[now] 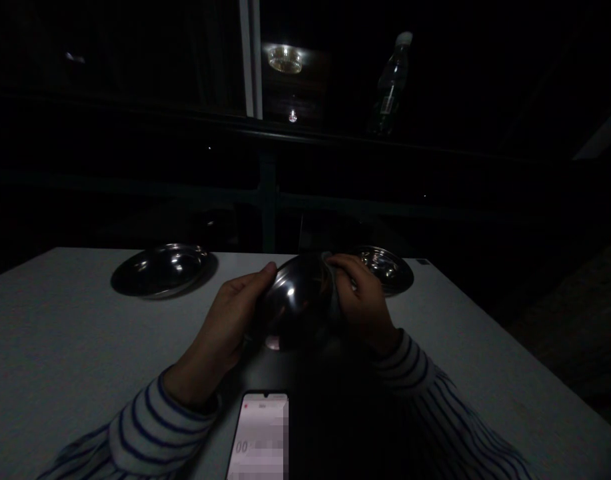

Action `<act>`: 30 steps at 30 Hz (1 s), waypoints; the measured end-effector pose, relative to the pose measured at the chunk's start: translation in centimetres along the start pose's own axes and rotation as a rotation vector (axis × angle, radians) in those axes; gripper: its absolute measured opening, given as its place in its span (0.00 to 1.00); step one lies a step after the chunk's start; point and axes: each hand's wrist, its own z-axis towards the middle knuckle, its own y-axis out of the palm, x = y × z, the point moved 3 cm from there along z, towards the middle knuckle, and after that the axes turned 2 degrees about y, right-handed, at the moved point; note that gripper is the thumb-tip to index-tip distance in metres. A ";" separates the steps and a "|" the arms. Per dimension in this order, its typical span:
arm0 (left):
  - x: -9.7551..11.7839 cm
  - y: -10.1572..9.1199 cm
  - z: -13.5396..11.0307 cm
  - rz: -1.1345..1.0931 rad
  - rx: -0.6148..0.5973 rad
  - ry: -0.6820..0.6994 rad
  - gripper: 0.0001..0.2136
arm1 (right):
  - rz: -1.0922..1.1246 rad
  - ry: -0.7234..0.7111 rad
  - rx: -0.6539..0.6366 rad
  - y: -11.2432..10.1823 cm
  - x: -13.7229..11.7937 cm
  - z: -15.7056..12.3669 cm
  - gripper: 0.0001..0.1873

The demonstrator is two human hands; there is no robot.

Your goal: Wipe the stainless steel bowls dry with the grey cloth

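A shiny metal plate (298, 300) is held up, tilted, over the near middle of the table. My left hand (235, 307) is closed on its left rim, the thumb lying on top and the fingers hidden below. At the right rim, my right hand (362, 297) is closed round what looks like a thin greyish-green cloth (332, 273), pressed against the plate. Just behind that hand lies a second metal plate (392, 270), partly covered by it. Another metal plate (158, 272) rests on the table to the left.
On the white table (85, 353), a lit phone (260, 433) lies close to me, between my forearms. A clear bottle with a white cap (392, 87) stands on a dark ledge beyond the table. The surroundings are very dark.
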 end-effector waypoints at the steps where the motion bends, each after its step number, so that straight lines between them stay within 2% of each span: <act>1: 0.0 0.0 0.0 -0.001 0.001 0.011 0.13 | -0.032 -0.044 -0.007 0.1 -0.6 -0.1 0.14; 3: 0.0 0.1 0.0 -0.009 -0.006 0.032 0.13 | -0.129 -0.212 -0.075 0.4 -2.7 -0.8 0.14; 5: -0.1 0.1 -0.1 -0.017 -0.025 0.036 0.12 | -0.187 -0.345 -0.198 1.0 -4.3 -1.4 0.14; 7: -0.2 0.1 -0.1 -0.014 -0.041 0.019 0.12 | -0.186 -0.366 -0.220 1.1 -4.4 -1.5 0.14; 9: -0.2 -0.1 0.0 -0.012 -0.036 -0.002 0.12 | -0.121 -0.259 -0.132 0.8 -2.8 -1.0 0.14; 12: -0.2 -0.4 0.1 -0.075 -0.007 -0.030 0.13 | 0.054 -0.006 -0.027 0.4 0.4 -0.1 0.15; 14: -0.2 -0.5 0.3 -0.141 0.010 -0.042 0.12 | 0.085 0.060 0.018 0.2 0.9 0.1 0.16; 17: -0.4 -0.3 0.3 -0.181 0.005 -0.036 0.11 | -0.081 -0.097 -0.011 0.2 -1.7 -0.3 0.16; 20: -0.6 0.2 0.2 -0.169 -0.036 -0.044 0.11 | -0.235 -0.326 -0.176 0.6 -4.5 -1.0 0.15; 22: -0.6 0.2 0.2 -0.175 -0.040 -0.051 0.10 | -0.237 -0.365 -0.249 0.7 -4.7 -1.1 0.15; 24: -0.5 0.1 0.2 -0.190 -0.023 -0.069 0.10 | -0.165 -0.288 -0.238 0.4 -3.3 -0.6 0.16; 28: -0.3 -0.1 0.4 -0.236 0.002 -0.118 0.11 | 0.004 -0.020 -0.093 -0.3 -0.2 0.3 0.16; 30: -0.4 0.0 0.4 -0.228 0.004 -0.111 0.11 | -0.006 -0.010 -0.084 -0.2 -0.5 0.3 0.17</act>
